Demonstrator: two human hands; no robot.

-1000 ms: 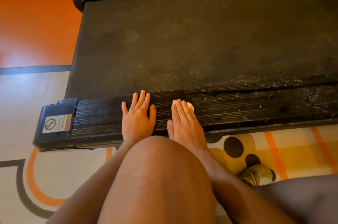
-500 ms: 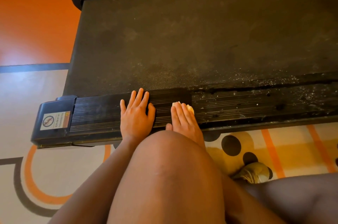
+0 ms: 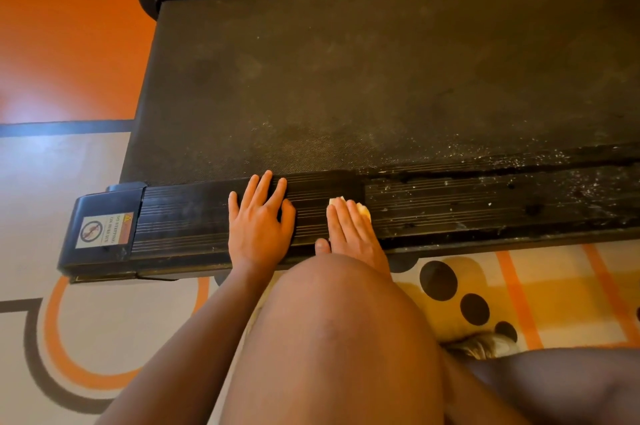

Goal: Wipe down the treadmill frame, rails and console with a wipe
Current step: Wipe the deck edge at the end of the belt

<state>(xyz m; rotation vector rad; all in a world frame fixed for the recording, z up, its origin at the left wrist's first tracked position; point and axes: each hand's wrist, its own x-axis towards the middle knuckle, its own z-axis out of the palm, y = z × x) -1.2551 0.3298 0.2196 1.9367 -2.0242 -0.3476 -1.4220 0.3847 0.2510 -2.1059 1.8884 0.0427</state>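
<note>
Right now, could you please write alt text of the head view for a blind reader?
A person's right hand presses a pale wipe flat on a ribbed black treadmill rail; the left hand rests flat beside it. Right of the hands, the rail is dusty.

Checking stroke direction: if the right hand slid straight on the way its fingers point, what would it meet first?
Pressing the wipe on the side rail, the right hand points across it; probably the near edge of the running belt comes first.
</note>
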